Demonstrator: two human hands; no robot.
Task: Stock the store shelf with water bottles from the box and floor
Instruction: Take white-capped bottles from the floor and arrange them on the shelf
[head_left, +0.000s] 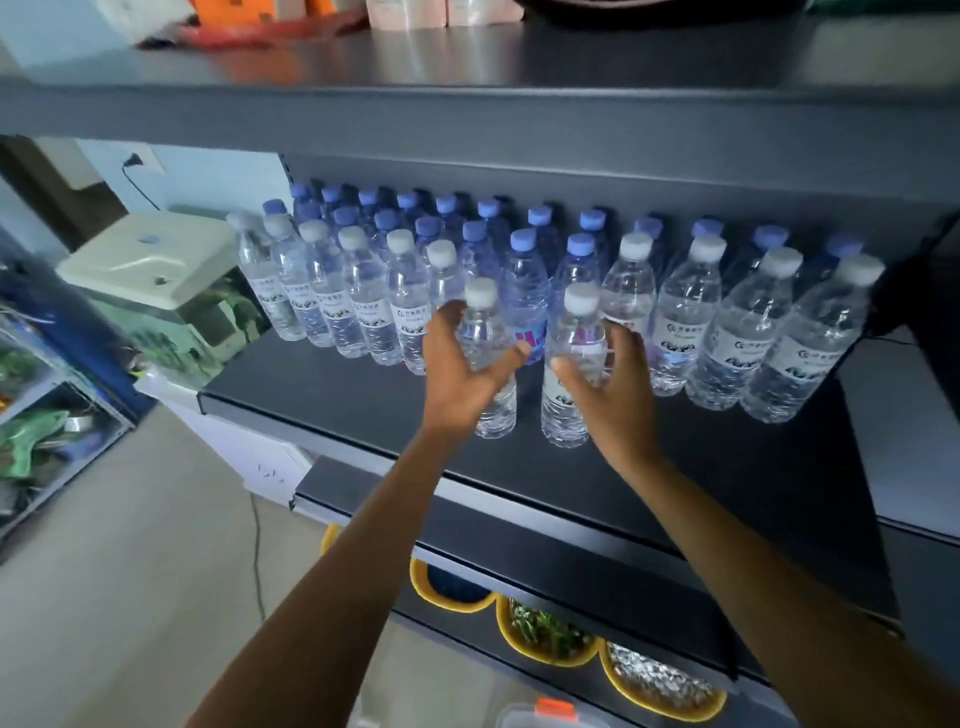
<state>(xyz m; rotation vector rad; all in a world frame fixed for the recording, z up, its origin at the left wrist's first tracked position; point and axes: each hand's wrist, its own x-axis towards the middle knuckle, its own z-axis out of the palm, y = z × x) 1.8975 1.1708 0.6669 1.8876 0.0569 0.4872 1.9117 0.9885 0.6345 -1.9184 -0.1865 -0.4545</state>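
Observation:
Two clear water bottles with white caps stand upright on the dark shelf (363, 410), in front of the rows. My left hand (462, 364) wraps around the left bottle (485, 332). My right hand (610, 379) curls around the right bottle (576, 343). Both bottles' bases rest on the shelf surface. Behind them stand several rows of bottles: white-capped ones (680, 322) in front, blue-capped ones (524, 280) further back. A gap in the front row lies right behind the two held bottles.
An upper shelf (467, 109) overhangs the bottles. Yellow bowls (550, 634) sit on a lower shelf below. A fish tank with a cream lid (150, 254) stands to the left. The floor (130, 571) stretches at lower left. A dark object (924, 280) borders the row on the right.

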